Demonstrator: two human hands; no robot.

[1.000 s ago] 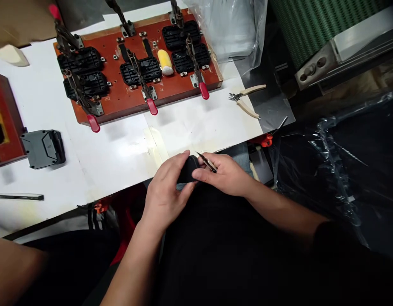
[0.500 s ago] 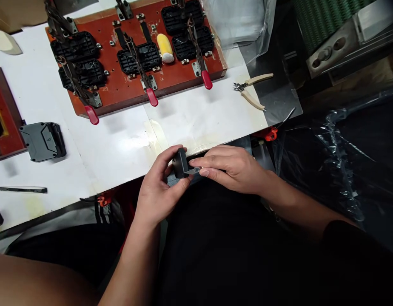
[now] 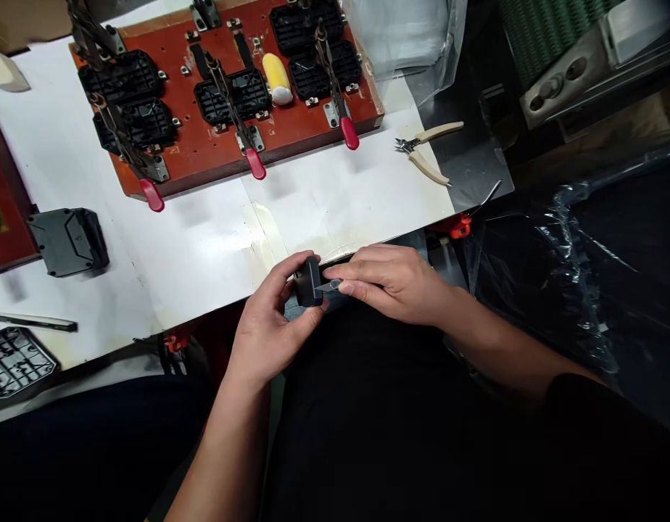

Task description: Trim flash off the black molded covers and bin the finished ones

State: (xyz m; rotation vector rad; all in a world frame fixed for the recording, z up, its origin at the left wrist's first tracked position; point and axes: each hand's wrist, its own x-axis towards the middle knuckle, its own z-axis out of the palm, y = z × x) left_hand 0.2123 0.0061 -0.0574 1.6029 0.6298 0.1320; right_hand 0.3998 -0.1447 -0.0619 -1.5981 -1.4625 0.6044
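Observation:
A small dark plastic part (image 3: 309,283) is held on edge by my left hand (image 3: 273,315), with fingers at its top and the thumb at its bottom. My right hand (image 3: 394,283) pinches a small blade (image 3: 333,286), whose flat metal end touches or nearly touches the right face of the part. Both hands are just off the table's front edge, above my lap. The rest of the blade's handle is hidden in my right hand.
Behind stands a red fixture board (image 3: 188,152) with clamps, black parts and a yellow object (image 3: 277,76). Cutters (image 3: 426,152) lie to its right. A grey-black case (image 3: 68,243) and a ribbed tray-like part (image 3: 20,362) are at left. Clear plastic sheeting (image 3: 579,254) hangs at right.
The dark part has turned slightly and the blade lies at a new angle against it. A ribbed part has appeared at the lower left, and the neighbouring person's arm has left the view.

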